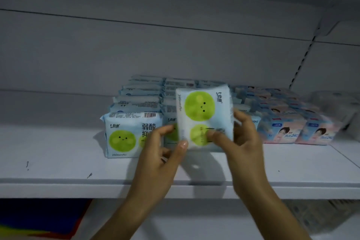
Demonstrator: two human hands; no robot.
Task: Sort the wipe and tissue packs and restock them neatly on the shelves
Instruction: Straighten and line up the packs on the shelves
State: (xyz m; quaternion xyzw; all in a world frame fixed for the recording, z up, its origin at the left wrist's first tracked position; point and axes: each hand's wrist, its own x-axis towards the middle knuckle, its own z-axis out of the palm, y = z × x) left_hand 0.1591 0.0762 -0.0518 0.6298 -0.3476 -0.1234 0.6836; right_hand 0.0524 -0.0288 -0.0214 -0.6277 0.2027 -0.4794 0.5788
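A light-blue pack with green smiley circles (203, 111) is held on end above the white shelf (58, 161), turned sideways. My left hand (159, 158) pinches its lower left edge between thumb and fingers. My right hand (243, 142) grips its right side, thumb across the front. Behind it stand rows of the same green-circle packs (126, 134), several deep. To the right sit rows of pink-and-blue packs showing a woman's face (282, 132).
The shelf's left half is bare white board with a few dark marks. A clear-wrapped bundle (335, 101) lies at the far right. A slotted upright (303, 56) runs up the back panel. Below the shelf are colourful items (39, 220) and a mesh basket (311, 214).
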